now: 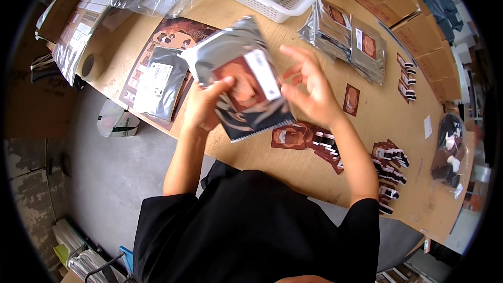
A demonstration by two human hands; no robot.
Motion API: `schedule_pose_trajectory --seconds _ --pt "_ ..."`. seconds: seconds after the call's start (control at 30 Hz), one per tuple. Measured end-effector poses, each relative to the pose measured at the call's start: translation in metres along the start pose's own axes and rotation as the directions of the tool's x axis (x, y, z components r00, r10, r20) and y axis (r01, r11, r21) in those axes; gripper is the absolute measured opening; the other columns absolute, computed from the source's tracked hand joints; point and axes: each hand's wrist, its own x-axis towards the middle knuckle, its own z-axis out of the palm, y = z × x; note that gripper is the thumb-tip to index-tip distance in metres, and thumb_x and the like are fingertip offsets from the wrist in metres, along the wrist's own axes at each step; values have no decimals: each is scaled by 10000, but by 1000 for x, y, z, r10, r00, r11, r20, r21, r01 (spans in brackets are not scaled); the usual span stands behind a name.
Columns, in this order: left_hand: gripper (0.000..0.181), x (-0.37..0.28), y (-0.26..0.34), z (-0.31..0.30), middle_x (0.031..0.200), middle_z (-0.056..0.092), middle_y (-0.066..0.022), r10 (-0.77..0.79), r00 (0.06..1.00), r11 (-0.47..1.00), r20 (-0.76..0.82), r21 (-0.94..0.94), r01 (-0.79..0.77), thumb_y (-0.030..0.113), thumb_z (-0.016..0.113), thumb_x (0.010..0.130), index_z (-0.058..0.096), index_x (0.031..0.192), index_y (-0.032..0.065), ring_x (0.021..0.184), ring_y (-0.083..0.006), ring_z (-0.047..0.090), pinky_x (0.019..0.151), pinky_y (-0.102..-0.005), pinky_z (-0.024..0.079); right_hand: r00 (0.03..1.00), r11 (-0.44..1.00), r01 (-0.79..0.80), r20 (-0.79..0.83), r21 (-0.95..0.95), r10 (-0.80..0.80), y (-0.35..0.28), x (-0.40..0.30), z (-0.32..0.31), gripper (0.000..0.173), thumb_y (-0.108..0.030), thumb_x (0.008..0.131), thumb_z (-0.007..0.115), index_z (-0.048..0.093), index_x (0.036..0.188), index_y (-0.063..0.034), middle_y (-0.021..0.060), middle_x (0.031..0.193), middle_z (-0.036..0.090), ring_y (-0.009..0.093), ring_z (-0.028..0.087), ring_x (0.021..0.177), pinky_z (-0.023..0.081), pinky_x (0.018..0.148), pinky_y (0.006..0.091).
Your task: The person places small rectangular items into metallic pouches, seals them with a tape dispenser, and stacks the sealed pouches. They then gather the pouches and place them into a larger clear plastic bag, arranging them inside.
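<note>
A silver and dark foil pouch point(212, 51) with a red-brown card and a white label on its face is tilted in front of me. My left hand point(208, 102) grips its left edge, thumb over the face. Beside the pouch's right edge, my right hand point(310, 82) has its fingers spread and somewhat blurred; it holds nothing. Another foil pouch point(155, 86) with a white label lies at the left on a printed brown sheet point(169, 35). Fanned red-brown cards point(289, 136) lie below the held pouch, and a single card point(351, 100) lies to the right.
A white plastic basket point(275, 10) holds more pouches at the back. Stacked foil pouches point(367, 49) lie right of it. Card piles point(389, 155) and a bagged dark item point(450, 153) sit at the right. Cardboard boxes point(385, 4) line the far edge; a tape roll point(91, 67) stands left.
</note>
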Motion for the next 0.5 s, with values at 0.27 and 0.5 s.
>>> schedule_pose_trajectory --seconds 0.27,0.5 --pt "372 7 9 -69 995 556 -120 233 932 969 -279 -16 -247 44 590 747 451 1087 -14 884 -226 568 764 -374 492 848 823 -529 122 208 515 50 42 29 204 -184 845 514 545 988 -42 20 853 543 66 510 551 416 485 182" --pt "348 9 -3 -87 948 574 -99 212 938 973 -275 -32 -229 47 602 733 478 1057 10 826 -204 579 712 -350 498 702 635 -702 163 323 693 53 48 49 199 -217 812 568 563 901 -39 24 843 562 61 507 549 433 464 183"
